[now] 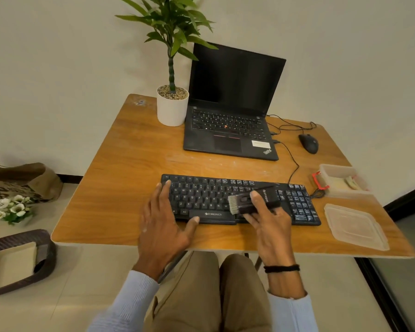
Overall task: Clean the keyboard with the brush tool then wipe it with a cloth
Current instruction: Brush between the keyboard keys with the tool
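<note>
Here the right hand (270, 218) is closed around the black brush tool (254, 200), thumb on top and the other fingers curled under it, with the pale bristles pointing toward the left hand and resting on the keys near the middle of the keyboard (240, 200). The left hand (164, 226) lies flat and spread on the keyboard's left end, fingertips on the upper key rows and thumb touching the front edge by the space bar; it grips nothing, only presses down. The keyboard sits under both hands on the wooden table (130, 188), close to the table's near edge. Just beyond the right hand, past the keyboard's number pad, a clear plastic container (343, 180) stands open with something pale in it, perhaps a cloth, though that cannot be told for sure; its lid (355, 226) lies flat beside the right hand's outer side. Farther ahead of the hands are an open laptop (233, 111), a mouse (308, 143) to its right, and a potted plant (172, 106) to its left.
</note>
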